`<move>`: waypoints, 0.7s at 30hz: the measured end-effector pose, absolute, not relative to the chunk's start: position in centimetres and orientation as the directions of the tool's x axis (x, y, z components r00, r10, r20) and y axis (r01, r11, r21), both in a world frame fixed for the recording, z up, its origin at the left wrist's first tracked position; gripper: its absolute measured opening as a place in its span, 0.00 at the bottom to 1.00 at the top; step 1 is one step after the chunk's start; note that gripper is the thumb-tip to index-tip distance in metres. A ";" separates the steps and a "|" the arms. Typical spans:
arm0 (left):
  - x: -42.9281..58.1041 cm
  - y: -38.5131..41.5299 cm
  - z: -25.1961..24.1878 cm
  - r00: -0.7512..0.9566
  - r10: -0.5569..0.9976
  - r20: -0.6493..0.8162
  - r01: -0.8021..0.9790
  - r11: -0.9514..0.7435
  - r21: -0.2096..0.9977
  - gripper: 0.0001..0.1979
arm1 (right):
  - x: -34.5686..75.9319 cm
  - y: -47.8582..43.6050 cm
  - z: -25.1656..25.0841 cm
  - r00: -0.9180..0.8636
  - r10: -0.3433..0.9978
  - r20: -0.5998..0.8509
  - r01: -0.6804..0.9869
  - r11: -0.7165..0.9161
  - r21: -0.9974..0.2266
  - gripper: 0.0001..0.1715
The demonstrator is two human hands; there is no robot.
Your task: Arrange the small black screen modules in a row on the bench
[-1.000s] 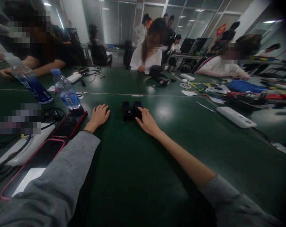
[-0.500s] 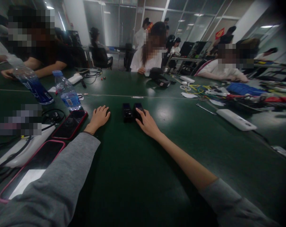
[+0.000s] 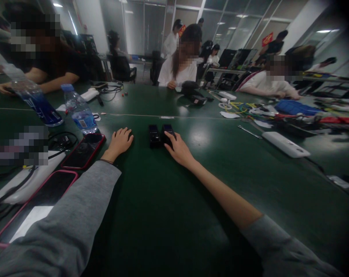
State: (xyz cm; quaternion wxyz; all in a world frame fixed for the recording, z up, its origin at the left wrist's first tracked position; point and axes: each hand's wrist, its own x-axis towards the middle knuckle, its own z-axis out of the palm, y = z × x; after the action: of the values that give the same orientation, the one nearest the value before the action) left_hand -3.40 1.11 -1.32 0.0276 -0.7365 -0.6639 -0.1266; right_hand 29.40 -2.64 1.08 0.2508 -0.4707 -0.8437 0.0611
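Observation:
My left hand (image 3: 120, 141) lies palm down on the green table with its fingers stretched out, holding nothing. Close on its left is a red-edged smartphone (image 3: 84, 150). My right hand (image 3: 178, 149) has its thumb and fingers round the near part of a small black device with a screen (image 3: 167, 128). The hand hides part of this device. Just to its left stands a second, similar black device (image 3: 154, 135), with a small screen and what look like buttons. A narrow gap separates this one from my left hand.
On the left are a water bottle (image 3: 81, 113), a blue-labelled bottle (image 3: 37, 104), a pink-edged phone (image 3: 57, 188) and cables. A white power strip (image 3: 285, 144), a wrench (image 3: 249, 131) and a blue tray (image 3: 297, 107) lie right. Several people sit across the table.
The whole view has shifted very slightly left and up. Both hands and the two black devices keep their places on the table.

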 end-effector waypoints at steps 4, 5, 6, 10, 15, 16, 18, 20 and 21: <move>-3.4 1.1 -1.2 0.089 0.971 0.220 0.984 -0.121 0.132 0.28 | 29.4 -2.6 1.0 -0.425 0.828 0.367 0.766 0.545 -0.342 0.34; -3.4 1.1 -1.2 0.090 0.971 0.219 0.984 -0.121 0.133 0.28 | 29.4 -2.6 1.0 -0.422 0.830 0.365 0.769 0.541 -0.341 0.34; -3.4 1.1 -1.2 0.091 0.972 0.217 0.983 -0.122 0.135 0.28 | 29.4 -2.6 1.1 -0.420 0.832 0.363 0.771 0.538 -0.340 0.34; -3.3 0.8 -0.9 0.088 0.973 0.211 0.982 -0.120 0.143 0.28 | 29.4 -2.6 1.3 -0.410 0.836 0.365 0.772 0.531 -0.349 0.34; -3.1 0.6 -0.7 0.084 0.974 0.212 0.982 -0.117 0.150 0.27 | 29.3 -2.7 1.5 -0.399 0.840 0.368 0.774 0.523 -0.356 0.33; -3.1 0.7 -0.7 0.086 0.973 0.212 0.982 -0.119 0.146 0.27 | 29.3 -2.7 1.5 -0.397 0.840 0.369 0.776 0.522 -0.355 0.33; -3.2 0.7 -0.8 0.092 0.973 0.210 0.983 -0.123 0.138 0.27 | 29.2 -2.7 1.5 -0.394 0.841 0.372 0.778 0.521 -0.353 0.33; -3.2 0.8 -0.8 0.097 0.972 0.212 0.983 -0.128 0.134 0.27 | 29.2 -2.8 1.5 -0.395 0.841 0.370 0.777 0.521 -0.354 0.33; -3.2 0.8 -0.9 0.100 0.972 0.212 0.982 -0.130 0.134 0.27 | 29.2 -2.8 1.5 -0.395 0.841 0.369 0.776 0.520 -0.355 0.33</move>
State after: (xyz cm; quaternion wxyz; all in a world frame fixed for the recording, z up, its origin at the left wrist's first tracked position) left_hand -3.22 0.81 -0.86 0.0207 -0.7413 -0.6592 -0.1248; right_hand 29.23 -2.78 1.51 0.2584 -0.4856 -0.8327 0.0627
